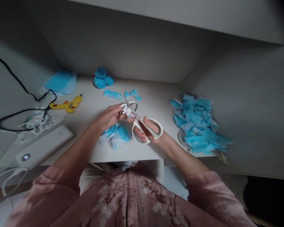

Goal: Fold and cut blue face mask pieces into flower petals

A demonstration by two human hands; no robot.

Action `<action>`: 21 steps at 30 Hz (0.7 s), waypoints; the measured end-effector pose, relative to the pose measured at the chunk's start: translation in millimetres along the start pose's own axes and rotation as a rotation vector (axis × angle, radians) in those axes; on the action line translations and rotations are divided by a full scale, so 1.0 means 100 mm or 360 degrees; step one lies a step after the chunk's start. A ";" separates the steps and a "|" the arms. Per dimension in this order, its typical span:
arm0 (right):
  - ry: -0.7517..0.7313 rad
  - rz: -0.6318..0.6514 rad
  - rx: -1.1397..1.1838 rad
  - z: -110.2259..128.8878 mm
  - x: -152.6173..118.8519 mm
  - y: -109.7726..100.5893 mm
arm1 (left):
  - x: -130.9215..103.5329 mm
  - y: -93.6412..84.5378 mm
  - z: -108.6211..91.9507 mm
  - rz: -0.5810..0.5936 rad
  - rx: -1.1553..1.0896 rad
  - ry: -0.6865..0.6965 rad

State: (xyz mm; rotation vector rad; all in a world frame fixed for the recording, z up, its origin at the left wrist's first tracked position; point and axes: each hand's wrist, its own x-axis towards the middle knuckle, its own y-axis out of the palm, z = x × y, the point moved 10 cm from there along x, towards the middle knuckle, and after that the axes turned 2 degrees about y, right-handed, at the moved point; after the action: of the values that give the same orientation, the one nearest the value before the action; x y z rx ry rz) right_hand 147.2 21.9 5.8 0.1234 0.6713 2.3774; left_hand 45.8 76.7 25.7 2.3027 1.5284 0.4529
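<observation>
My right hand (148,128) has its fingers through the loops of white-handled scissors (135,117), whose blades are parted and point up and left. At the blades, my left hand (113,115) pinches a small white piece cut into strips (126,108). Crumpled blue and white scraps (117,135) lie just below my left hand. Beyond the scissors sit a row of overlapping blue pieces (112,94) and several small blue cut pieces (133,92). Rolled blue flowers (100,82) stand farther back.
A yellow glue gun (68,104), a black cable (16,111), a white power bank (44,146) and blue masks (61,81) are at the left. A large heap of blue material (195,121) fills the right side. Walls enclose the white table (156,101).
</observation>
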 end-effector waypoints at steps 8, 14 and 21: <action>0.0071 0.0045 0.0197 -0.02 -0.03 0.04 | -0.02 0.02 -0.01 0.0075 -0.0015 -0.0002; 0.0091 0.0129 0.0227 0.00 -0.13 0.12 | -0.04 0.18 -0.03 0.0192 -0.0326 -0.0085; 0.0089 0.0213 0.0089 -0.06 -0.25 0.20 | -0.05 0.06 0.13 0.0040 -0.0366 -0.0310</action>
State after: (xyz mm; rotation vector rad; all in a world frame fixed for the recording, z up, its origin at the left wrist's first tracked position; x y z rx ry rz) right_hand 154.1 -8.8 12.6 0.1300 0.7784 2.4986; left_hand 54.4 68.5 16.3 2.1222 1.2852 0.3768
